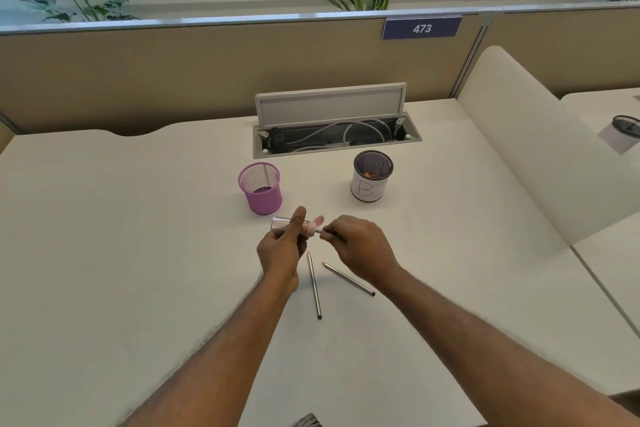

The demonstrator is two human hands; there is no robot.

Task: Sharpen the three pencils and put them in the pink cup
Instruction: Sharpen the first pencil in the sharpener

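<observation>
My left hand (281,246) grips a clear tube-shaped sharpener (282,222) with a pink end, held just in front of the pink mesh cup (260,188). My right hand (358,248) pinches a grey pencil (328,233) whose tip goes into the sharpener's pink end; most of that pencil is hidden in my fingers. Two more grey pencils lie on the white desk below my hands: one (314,285) points away from me, the other (349,278) lies slanted to its right. The pink cup looks empty.
A dark mesh cup wrapped in white paper with handwritten letters (372,175) stands right of the pink cup. Behind both is an open cable hatch (336,135) with its lid up. A beige partition (207,73) closes the desk's far side, a rounded white divider (530,149) the right.
</observation>
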